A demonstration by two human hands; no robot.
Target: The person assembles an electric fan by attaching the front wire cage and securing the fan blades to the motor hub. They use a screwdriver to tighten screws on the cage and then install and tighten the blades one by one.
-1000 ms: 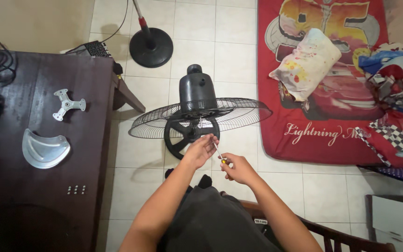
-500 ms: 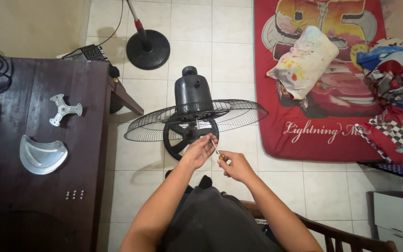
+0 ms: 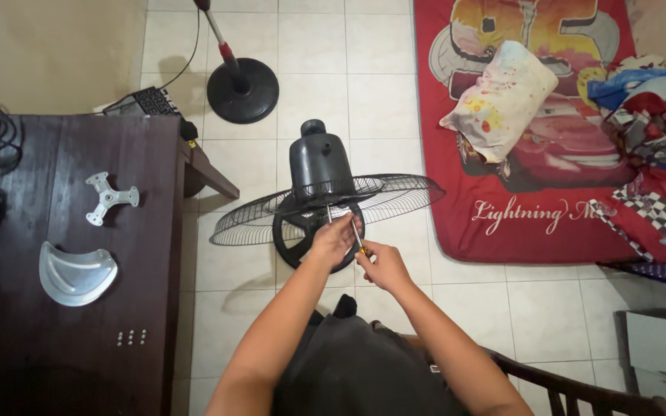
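Observation:
A black fan motor housing [image 3: 320, 166] with its wire rear grille [image 3: 391, 196] stands on the tiled floor in front of me. My left hand [image 3: 332, 241] pinches at the grille's round black hub [image 3: 293, 231], beside the metal shaft. My right hand [image 3: 381, 265] grips a small screwdriver [image 3: 356, 234] with a yellow handle, its tip pointing up at the hub next to my left fingers.
A dark wooden table [image 3: 156, 254] at left carries a three-armed metal bracket [image 3: 108, 197], a curved metal fan blade [image 3: 75, 271] and several small screws [image 3: 131, 337]. A fan stand base [image 3: 242, 89] sits behind. A red mattress [image 3: 533, 131] with pillow lies at right; a chair [image 3: 564, 389] is below.
Both hands have moved up closer to the hub, and the screwdriver now stands steeper against it. The view shifted slightly.

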